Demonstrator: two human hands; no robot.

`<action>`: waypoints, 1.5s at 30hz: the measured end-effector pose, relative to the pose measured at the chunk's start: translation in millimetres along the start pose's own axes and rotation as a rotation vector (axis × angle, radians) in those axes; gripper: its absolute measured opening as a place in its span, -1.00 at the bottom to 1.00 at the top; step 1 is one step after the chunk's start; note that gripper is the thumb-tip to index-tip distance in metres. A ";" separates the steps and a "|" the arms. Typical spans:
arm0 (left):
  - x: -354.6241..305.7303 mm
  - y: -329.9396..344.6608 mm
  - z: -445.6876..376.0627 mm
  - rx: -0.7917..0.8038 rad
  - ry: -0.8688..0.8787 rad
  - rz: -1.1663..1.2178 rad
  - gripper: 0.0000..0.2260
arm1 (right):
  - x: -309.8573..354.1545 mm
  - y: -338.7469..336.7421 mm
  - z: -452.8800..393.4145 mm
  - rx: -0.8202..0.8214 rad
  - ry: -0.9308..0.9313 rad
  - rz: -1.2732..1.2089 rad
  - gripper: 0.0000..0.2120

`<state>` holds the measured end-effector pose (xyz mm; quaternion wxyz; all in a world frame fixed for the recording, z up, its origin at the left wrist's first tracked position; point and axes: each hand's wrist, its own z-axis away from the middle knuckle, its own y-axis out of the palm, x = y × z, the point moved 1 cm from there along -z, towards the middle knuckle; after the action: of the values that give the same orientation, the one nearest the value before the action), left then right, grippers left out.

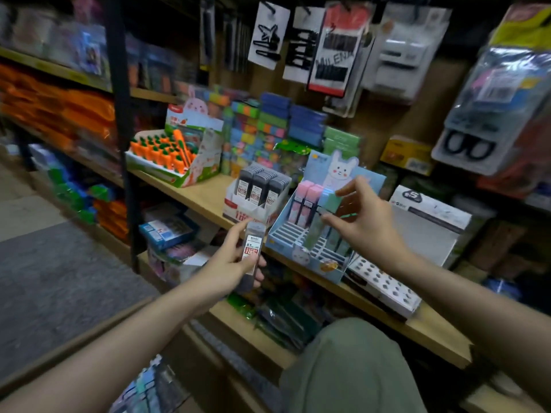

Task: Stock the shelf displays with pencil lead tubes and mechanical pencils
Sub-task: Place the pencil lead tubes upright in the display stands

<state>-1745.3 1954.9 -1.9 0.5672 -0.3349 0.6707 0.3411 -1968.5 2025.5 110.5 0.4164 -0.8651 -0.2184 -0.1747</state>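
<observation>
My left hand (235, 263) grips a small stack of clear pencil lead tubes (253, 247) with white and red labels, just below the shelf edge. Behind it on the wooden shelf (205, 198) stands a white display box (256, 201) filled with the same dark lead tubes. To its right is a blue rabbit display (320, 234) with a slotted tray, holding pink, blue and green lead cases at the back. My right hand (362, 222) hovers over that tray, its thumb and fingers pinching a pale green lead case (316, 231) that stands tilted in the slots.
A carrot-pen display (170, 153) sits at the shelf's left, with stacked colourful boxes (268, 129) behind. A white punched display (384, 281) lies right of the rabbit box. Hanging hair-clip cards (334, 49) are overhead. My knee (351, 365) is below, near the lower shelf.
</observation>
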 end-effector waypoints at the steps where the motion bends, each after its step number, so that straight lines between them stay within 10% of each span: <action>1: -0.4 1.3 -1.8 0.000 -0.002 0.016 -0.42 | -3.5 -7.3 -3.5 -0.027 -0.003 0.020 -0.66; 45: 8.0 -16.5 -16.6 -0.197 0.057 -0.102 -0.77 | 5.7 21.6 1.3 -0.027 -0.090 0.207 -0.78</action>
<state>-1741.4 1931.6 -9.1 0.5287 -0.4322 0.6320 0.3663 -1952.1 2015.8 98.6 0.4104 -0.8954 -0.1442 -0.0948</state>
